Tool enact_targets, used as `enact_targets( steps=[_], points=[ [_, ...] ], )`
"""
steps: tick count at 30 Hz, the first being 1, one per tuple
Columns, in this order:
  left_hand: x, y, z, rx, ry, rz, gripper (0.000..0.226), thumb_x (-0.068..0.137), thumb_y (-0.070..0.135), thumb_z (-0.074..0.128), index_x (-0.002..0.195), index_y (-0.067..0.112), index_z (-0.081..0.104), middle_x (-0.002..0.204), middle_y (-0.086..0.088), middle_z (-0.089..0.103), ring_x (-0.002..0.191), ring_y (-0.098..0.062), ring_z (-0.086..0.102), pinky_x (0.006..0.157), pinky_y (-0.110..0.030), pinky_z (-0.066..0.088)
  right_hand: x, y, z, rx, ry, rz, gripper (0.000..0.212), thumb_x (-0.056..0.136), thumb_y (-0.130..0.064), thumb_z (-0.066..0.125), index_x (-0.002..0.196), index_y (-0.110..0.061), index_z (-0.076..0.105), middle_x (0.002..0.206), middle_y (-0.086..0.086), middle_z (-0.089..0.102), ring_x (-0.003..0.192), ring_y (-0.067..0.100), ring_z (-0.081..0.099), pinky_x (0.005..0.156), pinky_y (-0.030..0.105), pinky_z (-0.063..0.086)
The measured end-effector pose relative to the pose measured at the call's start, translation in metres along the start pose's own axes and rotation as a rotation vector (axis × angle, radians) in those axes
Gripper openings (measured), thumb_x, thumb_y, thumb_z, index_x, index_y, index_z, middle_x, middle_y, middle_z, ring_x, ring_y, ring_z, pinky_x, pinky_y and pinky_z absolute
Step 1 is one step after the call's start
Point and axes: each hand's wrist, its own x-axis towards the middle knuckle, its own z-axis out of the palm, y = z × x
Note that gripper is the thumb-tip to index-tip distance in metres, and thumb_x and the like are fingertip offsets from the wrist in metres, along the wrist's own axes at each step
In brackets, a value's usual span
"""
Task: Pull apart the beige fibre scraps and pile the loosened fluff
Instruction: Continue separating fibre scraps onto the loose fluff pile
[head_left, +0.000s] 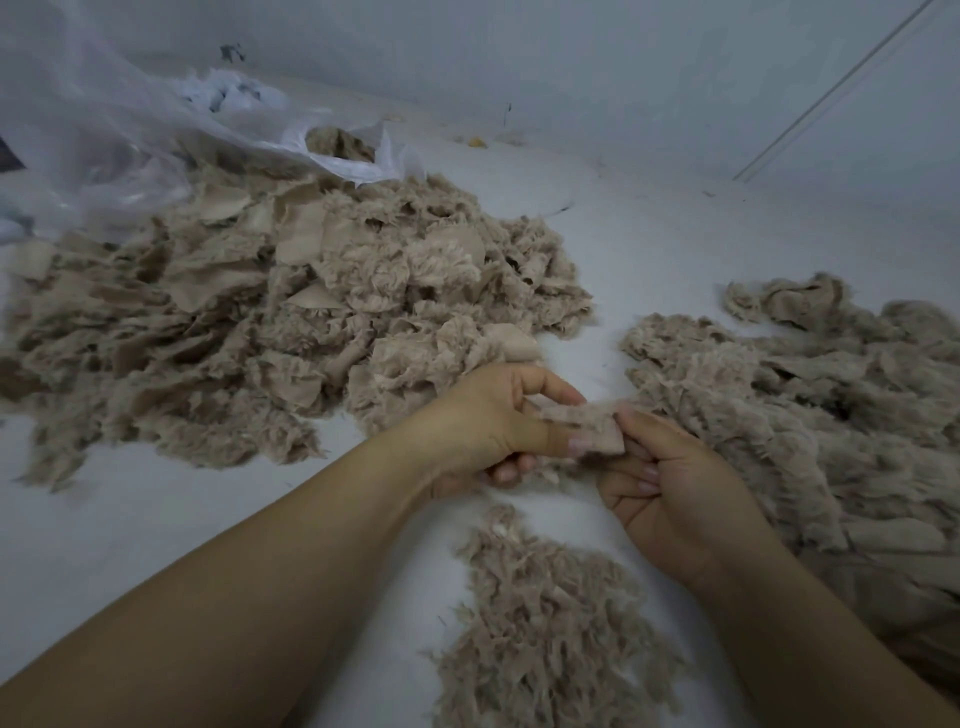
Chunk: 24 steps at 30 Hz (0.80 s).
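Beige fibre scrap (584, 426) is being pinched at its two ends, left hand (483, 421) and right hand (670, 483) both curling round it (fuzzy side up); it is hovering over the white surface (156, 509). Nearer than the scrap, loosened fluff (545, 623) is lying; left of it, the big scrap heap (260, 312) is sprawling; right of it, another heap (805, 415) is spreading.

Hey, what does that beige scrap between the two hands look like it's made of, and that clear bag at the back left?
Beige fuzzy scrap: apparently plush fabric, shaggy pile on a smooth woven-looking backing; fibre type unclear. Translucent white bag: thin plastic film, by its glossy crinkles and the beige material showing at its mouth.
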Motion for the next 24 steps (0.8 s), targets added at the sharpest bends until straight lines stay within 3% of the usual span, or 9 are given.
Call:
enact_targets(
  steps=[3, 6, 10, 12, 16, 21, 24],
  points=[
    [-0.003, 0.000, -0.003, 0.121, -0.076, -0.042, 0.019, 0.080, 0.009, 0.078, 0.088, 0.024, 0.070, 0.057, -0.014, 0.051, 0.046, -0.019, 0.035, 0.041, -0.024, 0.021, 0.000, 0.001, 0.000, -0.051, -0.002, -0.011, 0.034, 0.081, -0.020, 0.056, 0.050, -0.017, 0.069, 0.045, -0.006, 0.044, 0.032, 0.002, 0.031, 0.032, 0.013, 0.026],
    [0.000, -0.001, 0.005, 0.112, 0.045, 0.044, 0.008, 0.086, 0.017, 0.073, 0.084, 0.016, 0.066, 0.059, -0.014, 0.048, 0.044, -0.019, 0.034, 0.038, -0.021, 0.023, 0.001, 0.002, -0.001, -0.047, 0.015, -0.011, 0.032, 0.084, -0.021, 0.057, 0.055, -0.015, 0.069, 0.049, -0.006, 0.042, 0.034, 0.002, 0.027, 0.033, 0.014, 0.026],
    [0.004, -0.003, 0.011, 0.038, 0.171, 0.118, 0.032, 0.095, 0.027, 0.063, 0.085, -0.003, 0.060, 0.055, -0.006, 0.040, 0.039, -0.012, 0.039, 0.035, -0.017, 0.026, 0.000, 0.002, 0.000, -0.095, -0.030, -0.011, 0.027, 0.082, -0.033, 0.064, 0.059, -0.020, 0.069, 0.051, -0.008, 0.041, 0.036, 0.001, 0.027, 0.034, 0.014, 0.027],
    [0.005, -0.003, 0.012, 0.054, 0.182, 0.111, 0.039, 0.096, 0.029, 0.060, 0.086, -0.008, 0.057, 0.053, -0.005, 0.040, 0.038, -0.011, 0.038, 0.035, -0.018, 0.028, -0.002, 0.004, 0.000, -0.173, -0.078, -0.020, 0.021, 0.082, -0.030, 0.064, 0.066, -0.019, 0.072, 0.054, -0.007, 0.046, 0.037, 0.001, 0.030, 0.035, 0.014, 0.028],
    [0.005, -0.003, 0.012, 0.048, 0.201, 0.124, 0.036, 0.098, 0.033, 0.056, 0.069, 0.011, 0.057, 0.048, -0.001, 0.040, 0.036, -0.012, 0.035, 0.037, -0.020, 0.029, -0.002, 0.005, -0.002, -0.203, -0.101, -0.015, 0.018, 0.084, -0.020, 0.064, 0.071, -0.017, 0.076, 0.059, -0.005, 0.054, 0.037, 0.000, 0.033, 0.036, 0.013, 0.029],
    [0.004, -0.001, 0.016, 0.113, 0.186, 0.222, 0.021, 0.088, 0.029, 0.069, 0.079, 0.010, 0.067, 0.058, -0.010, 0.044, 0.042, -0.011, 0.031, 0.041, -0.020, 0.024, -0.001, 0.005, -0.004, -0.232, -0.101, 0.008, 0.017, 0.078, -0.020, 0.065, 0.086, -0.005, 0.063, 0.059, -0.003, 0.054, 0.038, 0.001, 0.033, 0.037, 0.013, 0.029],
    [0.008, -0.002, 0.019, 0.096, 0.230, 0.233, 0.021, 0.092, 0.016, 0.065, 0.073, 0.009, 0.064, 0.049, 0.004, 0.048, 0.038, -0.004, 0.035, 0.039, -0.014, 0.028, -0.001, 0.005, -0.004, -0.250, -0.111, -0.006, 0.015, 0.079, -0.019, 0.063, 0.081, -0.005, 0.067, 0.057, -0.003, 0.054, 0.038, 0.001, 0.033, 0.037, 0.013, 0.029]
  ],
)
